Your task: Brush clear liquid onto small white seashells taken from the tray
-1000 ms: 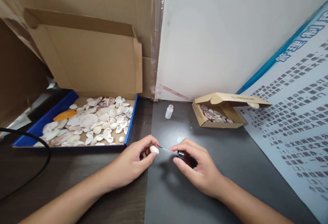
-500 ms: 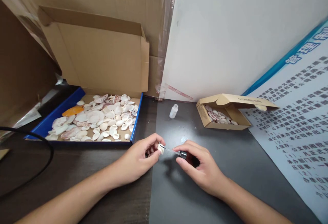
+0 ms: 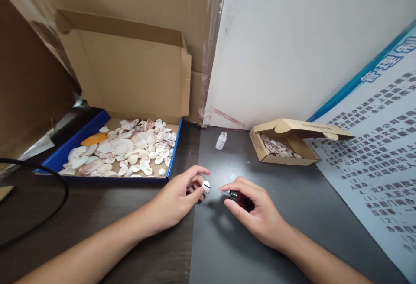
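Note:
Between the thumb and fingers of my left hand (image 3: 183, 195) is a small white shell (image 3: 206, 186), with a short dark streak across its face. My right hand (image 3: 251, 206) pinches a black-capped applicator (image 3: 233, 195). Its thin clear stem points left, and the tip is at or very near the shell; whether the dark streak is that tip or a mark, I cannot tell. Beyond both hands a small open bottle (image 3: 221, 141), whitish and see-through at the neck, stands upright on the grey surface.
At left, a blue-edged cardboard box (image 3: 112, 179) with its lid raised holds many shells and an orange one (image 3: 94, 140). A smaller cardboard box (image 3: 286, 159) with shells stands back right. A black cable (image 3: 66, 197) loops at far left. A printed sheet (image 3: 367, 158) covers the right side.
The shell has turned slightly in my left fingers and shifted a little to the right. My left index finger is straighter. My right hand has barely moved.

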`<act>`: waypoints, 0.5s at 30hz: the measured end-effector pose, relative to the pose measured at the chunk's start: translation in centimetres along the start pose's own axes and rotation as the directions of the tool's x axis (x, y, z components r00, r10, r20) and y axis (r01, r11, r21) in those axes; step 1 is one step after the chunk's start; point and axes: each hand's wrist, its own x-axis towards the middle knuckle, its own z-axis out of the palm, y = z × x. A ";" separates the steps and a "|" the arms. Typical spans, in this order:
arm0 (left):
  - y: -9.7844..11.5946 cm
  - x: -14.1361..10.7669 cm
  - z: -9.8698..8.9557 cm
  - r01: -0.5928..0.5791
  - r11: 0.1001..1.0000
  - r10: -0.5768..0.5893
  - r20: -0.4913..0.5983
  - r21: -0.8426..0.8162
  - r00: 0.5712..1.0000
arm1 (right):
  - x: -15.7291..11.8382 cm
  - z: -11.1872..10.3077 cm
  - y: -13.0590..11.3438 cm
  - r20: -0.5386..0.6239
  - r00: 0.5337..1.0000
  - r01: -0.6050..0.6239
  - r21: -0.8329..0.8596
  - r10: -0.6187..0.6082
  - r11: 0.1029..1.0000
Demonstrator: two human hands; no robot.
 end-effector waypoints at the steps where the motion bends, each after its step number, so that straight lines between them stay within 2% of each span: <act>1: 0.0 0.0 0.0 0.009 0.999 -0.008 0.007 -0.044 1.000 | 0.0 0.0 0.0 0.004 1.000 -0.005 0.004 0.005 1.000; 5: 0.3 0.0 0.0 0.045 0.993 -0.042 0.037 -0.107 0.998 | 0.2 0.1 0.0 -0.008 1.000 -0.025 0.021 0.025 0.999; 15: 1.3 -0.1 -0.1 0.052 0.998 -0.051 0.032 -0.026 0.998 | 0.1 0.0 -0.4 -0.031 0.999 -0.042 -0.002 0.042 0.999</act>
